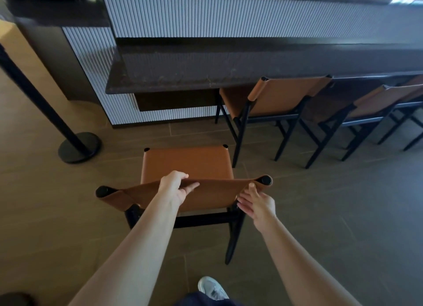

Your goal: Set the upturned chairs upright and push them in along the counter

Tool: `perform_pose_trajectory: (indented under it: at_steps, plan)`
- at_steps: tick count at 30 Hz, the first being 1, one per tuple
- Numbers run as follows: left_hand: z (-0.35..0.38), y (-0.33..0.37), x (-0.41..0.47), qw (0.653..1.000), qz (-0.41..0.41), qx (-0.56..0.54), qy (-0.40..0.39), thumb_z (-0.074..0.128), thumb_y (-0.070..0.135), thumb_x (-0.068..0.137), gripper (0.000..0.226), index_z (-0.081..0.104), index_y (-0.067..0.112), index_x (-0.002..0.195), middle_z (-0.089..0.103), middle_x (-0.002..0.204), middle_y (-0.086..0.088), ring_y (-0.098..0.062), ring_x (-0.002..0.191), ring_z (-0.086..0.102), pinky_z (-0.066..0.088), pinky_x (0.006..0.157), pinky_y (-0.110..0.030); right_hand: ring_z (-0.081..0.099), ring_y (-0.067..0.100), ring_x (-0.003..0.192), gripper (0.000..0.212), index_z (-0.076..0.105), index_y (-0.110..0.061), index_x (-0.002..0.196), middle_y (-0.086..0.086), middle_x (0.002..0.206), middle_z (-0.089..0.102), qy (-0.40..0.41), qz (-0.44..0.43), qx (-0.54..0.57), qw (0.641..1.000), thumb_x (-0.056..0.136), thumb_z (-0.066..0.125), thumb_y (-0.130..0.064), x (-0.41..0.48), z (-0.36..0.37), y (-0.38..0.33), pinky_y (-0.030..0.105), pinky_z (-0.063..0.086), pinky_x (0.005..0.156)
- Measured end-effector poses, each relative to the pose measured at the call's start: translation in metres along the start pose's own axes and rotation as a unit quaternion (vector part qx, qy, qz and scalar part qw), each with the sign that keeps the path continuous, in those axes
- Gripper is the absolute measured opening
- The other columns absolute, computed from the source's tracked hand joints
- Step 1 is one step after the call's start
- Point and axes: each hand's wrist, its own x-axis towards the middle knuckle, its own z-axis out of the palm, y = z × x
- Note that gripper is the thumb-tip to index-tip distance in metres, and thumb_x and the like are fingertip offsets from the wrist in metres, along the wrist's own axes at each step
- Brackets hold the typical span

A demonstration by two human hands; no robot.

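A grey sneaker (212, 287) is standing nearest on the tiled floor. Just ahead, the left hand (176, 188) is gripping the top edge of the backrest (212, 197) of a tan leather chair (185, 161), fingers curled over it. The right hand (257, 204) is touching the backrest's right end with loosely spread fingers. The chair is standing upright, apart from the dark counter (229, 63). A black stanchion base (79, 146) is sitting to its left. Two matching chairs (281, 95) are standing tucked under the counter on the right.

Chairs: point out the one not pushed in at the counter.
The nearest chair, whose backrest the left hand grips: it stands out on the floor, while the other chairs to its right sit tucked under the counter.
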Motion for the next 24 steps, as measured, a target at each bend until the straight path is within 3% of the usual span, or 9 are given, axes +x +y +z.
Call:
perform_pose_trajectory:
  at_steps: [4,6,9,13,19,24]
  plan:
    - [-0.019,-0.018,-0.006,1.0,-0.001,-0.016,-0.015,0.047,-0.016,0.087,0.063,0.03,0.004,0.145,0.017,0.152,-0.026,-0.06,0.131,0.028,0.054,0.083,-0.057,0.062,0.04,0.107,0.035,0.047,0.012,0.127,0.029,0.114,0.062,-0.062,0.05,0.247,0.966,0.106,0.039,-0.015,-0.029,0.006,0.012,0.048,0.052,0.091]
    - [-0.027,-0.027,-0.007,1.0,0.0,-0.014,-0.012,0.049,-0.015,0.086,0.064,0.032,0.007,0.144,0.016,0.153,-0.025,-0.058,0.132,0.027,0.057,0.071,-0.054,0.058,0.042,0.113,0.037,0.043,0.009,0.133,0.03,0.12,0.058,-0.078,0.058,0.303,0.948,0.106,0.035,-0.014,-0.04,0.005,0.012,0.053,0.047,0.097]
    - [-0.04,-0.04,-0.01,1.0,-0.006,-0.025,-0.013,0.053,-0.009,0.085,0.061,0.036,0.012,0.141,0.018,0.152,-0.025,-0.055,0.135,0.026,0.058,0.06,-0.053,0.05,0.045,0.119,0.051,0.029,0.005,0.143,0.029,0.121,0.05,-0.097,0.077,0.339,0.933,0.1,0.04,-0.021,-0.049,-0.003,0.013,0.057,0.039,0.105]
    - [-0.054,-0.051,-0.019,0.999,-0.024,-0.039,-0.02,0.059,0.006,0.089,0.053,0.04,0.017,0.137,0.027,0.149,-0.022,-0.049,0.131,0.036,0.056,0.074,-0.057,0.041,0.047,0.132,0.081,0.01,-0.001,0.153,0.029,0.145,0.035,-0.089,0.092,0.362,0.923,0.096,0.053,-0.038,-0.051,-0.012,0.022,0.06,0.038,0.103]
    - [-0.077,-0.08,-0.021,0.999,-0.025,-0.02,-0.012,0.061,0.014,0.091,0.052,0.04,0.018,0.139,0.029,0.149,-0.018,-0.043,0.127,0.042,0.057,0.079,-0.053,0.044,0.043,0.131,0.081,0.02,-0.007,0.153,0.025,0.146,0.039,-0.064,0.102,0.349,0.93,0.091,0.059,-0.041,-0.052,-0.028,0.046,0.058,0.043,0.098]
    - [-0.088,-0.089,-0.027,0.999,-0.01,0.023,-0.033,0.06,0.017,0.094,0.049,0.039,0.014,0.138,0.04,0.136,-0.023,-0.039,0.097,0.059,0.056,0.082,-0.047,0.04,0.041,0.136,0.088,0.012,-0.015,0.157,0.023,0.152,0.031,-0.058,0.1,0.345,0.931,0.089,0.063,-0.039,-0.052,-0.032,0.05,0.057,0.039,0.106]
